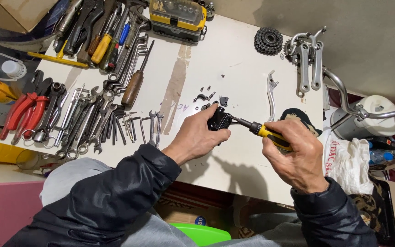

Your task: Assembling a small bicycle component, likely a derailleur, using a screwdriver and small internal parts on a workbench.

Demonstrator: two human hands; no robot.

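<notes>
My left hand [197,136] grips a small black metal part [219,121] just above the white table [243,160]. In my right hand [298,155] is a screwdriver [264,131] with a yellow and black handle. Its tip presses into the right side of the black part. Small black screws and clips [205,96] lie on the table just beyond my left hand. A silver brake lever [270,93] lies upright on the table to the right of them.
Many wrenches, hex keys and screwdrivers [101,114] cover the table's left half, with red pliers [24,114] at the left edge. A yellow bit case [178,16] sits at the back. A gear cassette [268,41] and crank arms [307,64] lie back right.
</notes>
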